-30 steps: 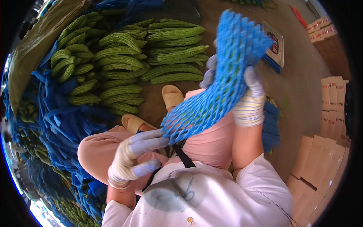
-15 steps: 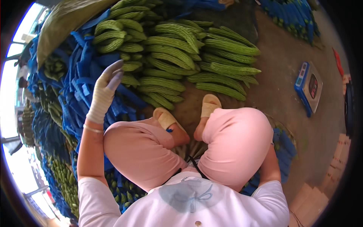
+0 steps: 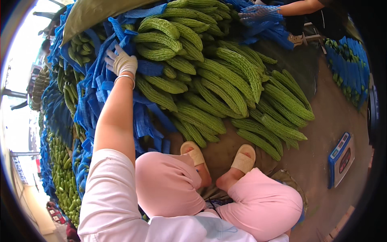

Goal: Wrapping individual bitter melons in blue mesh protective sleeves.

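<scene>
In a pale striped work glove, my left hand (image 3: 122,63) reaches far forward with its fingers stretched out and apart. It lies over the heap of blue foam-mesh sleeves (image 3: 96,86), beside the bitter gourds; whether it touches them is hard to tell. Just right of it, a gourd's end pokes out of a blue mesh sleeve (image 3: 150,68). The long green bitter gourds (image 3: 225,78) lie in a broad pile in front of my feet. My right hand is out of sight.
At the top, another person's gloved hand (image 3: 258,16) is among blue mesh. A blue-edged scale (image 3: 342,159) stands on the floor to the right. Sleeved gourds (image 3: 348,68) are stacked at the far right, smaller green produce (image 3: 62,169) at left. A dull green cloth (image 3: 90,18) drapes the far left.
My left arm has stretched forward, its hand opening out over the blue sleeves. My view has shifted up and left, bringing another person's arm into sight. My right arm has dropped almost wholly from view.
</scene>
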A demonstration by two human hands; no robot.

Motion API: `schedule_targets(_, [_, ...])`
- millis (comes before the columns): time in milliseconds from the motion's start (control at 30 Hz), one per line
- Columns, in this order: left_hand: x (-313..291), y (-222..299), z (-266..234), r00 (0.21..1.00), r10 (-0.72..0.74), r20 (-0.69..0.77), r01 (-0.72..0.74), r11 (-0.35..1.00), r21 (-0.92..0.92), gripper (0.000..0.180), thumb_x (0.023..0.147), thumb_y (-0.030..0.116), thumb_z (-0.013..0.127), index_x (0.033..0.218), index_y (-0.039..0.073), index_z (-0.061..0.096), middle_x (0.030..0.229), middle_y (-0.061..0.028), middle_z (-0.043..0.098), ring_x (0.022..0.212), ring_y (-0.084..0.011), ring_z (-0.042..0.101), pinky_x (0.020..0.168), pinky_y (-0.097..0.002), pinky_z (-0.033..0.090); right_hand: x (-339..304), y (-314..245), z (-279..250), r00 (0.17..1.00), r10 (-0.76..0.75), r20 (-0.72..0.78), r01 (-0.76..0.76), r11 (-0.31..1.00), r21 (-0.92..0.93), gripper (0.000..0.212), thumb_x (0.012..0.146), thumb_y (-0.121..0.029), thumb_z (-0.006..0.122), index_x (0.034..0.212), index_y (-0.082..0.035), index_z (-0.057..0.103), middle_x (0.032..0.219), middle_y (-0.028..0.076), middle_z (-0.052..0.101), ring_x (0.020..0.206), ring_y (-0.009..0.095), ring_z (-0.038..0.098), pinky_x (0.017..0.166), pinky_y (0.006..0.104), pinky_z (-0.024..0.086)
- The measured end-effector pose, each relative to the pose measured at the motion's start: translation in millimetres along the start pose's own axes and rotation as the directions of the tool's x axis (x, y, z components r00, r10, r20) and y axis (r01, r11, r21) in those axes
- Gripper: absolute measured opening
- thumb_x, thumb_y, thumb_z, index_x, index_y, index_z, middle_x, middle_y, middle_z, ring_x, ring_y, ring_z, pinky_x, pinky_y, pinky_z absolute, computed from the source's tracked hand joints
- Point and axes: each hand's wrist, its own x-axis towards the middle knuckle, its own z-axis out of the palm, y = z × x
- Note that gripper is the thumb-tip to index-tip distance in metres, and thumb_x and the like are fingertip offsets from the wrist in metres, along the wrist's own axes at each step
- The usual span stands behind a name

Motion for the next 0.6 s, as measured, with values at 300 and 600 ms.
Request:
schedule_targets(300, [40,-53,7,0.88,0.447,0.161,-0.369,0.856,-0.361,0.029,0.087,0.026,0.055,0.109,0.007,0.061,0.098,-0.0179,0.065,0.095,-0.0348,0.061,0.086,-0.0413,0.046,-7,6,-7,0.985,0.099,0.144,-0.111,0.991,0.075,0.054,0.077,-0.02,0.066,0.125,-0.003,0.05,0.114,0.019,0.059,0.103,0.032,0.058,0.09,0.0383,0.045])
schedule_targets(600, [-155,36,-202,0.404,0.859,-0.314,-0.587,-0.019,-0.809,0.019,0.077,0.0,0.065,0.095,0.005,0.066,0.087,-0.0093,0.059,0.081,-0.0241,0.057,0.075,-0.0311,0.046,-71,-78,-147,0.991,-0.013,-0.136,0.084,0.842,0.533,0.036,0.086,-0.012,0.058,0.118,0.005,0.055,0.108,0.016,0.063,0.1,0.02,0.06,0.087,0.0298,0.047])
